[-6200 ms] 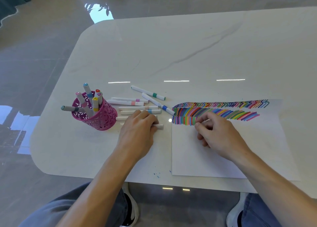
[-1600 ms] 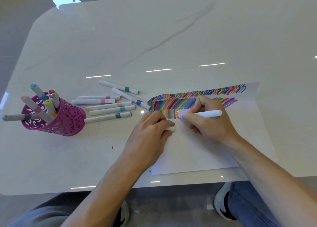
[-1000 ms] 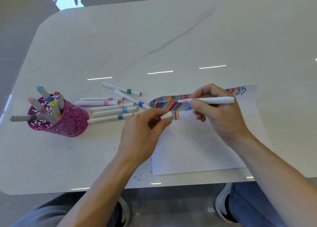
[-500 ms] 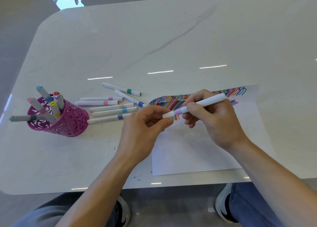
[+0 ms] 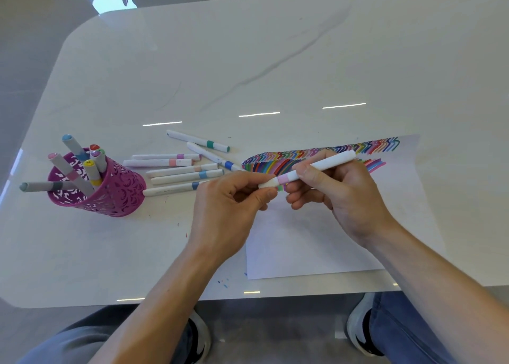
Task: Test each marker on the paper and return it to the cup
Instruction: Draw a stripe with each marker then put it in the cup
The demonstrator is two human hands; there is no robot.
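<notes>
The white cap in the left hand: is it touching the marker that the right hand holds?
Touching. In the head view the white cap, pinched by the left hand, sits flush against the pink band of the marker held by the right hand; no gap shows.

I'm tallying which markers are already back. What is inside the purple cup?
The purple cup holds six capped markers, their tops sticking out, one grey leaning far left. Their lower ends and the cup's bottom are hidden by its wall.

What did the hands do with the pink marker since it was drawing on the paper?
The right hand lifted the pink marker off the paper. The left hand brought the white cap up and is now pushing it onto the tip. The purple cup and the loose markers on the table stayed put.
</notes>
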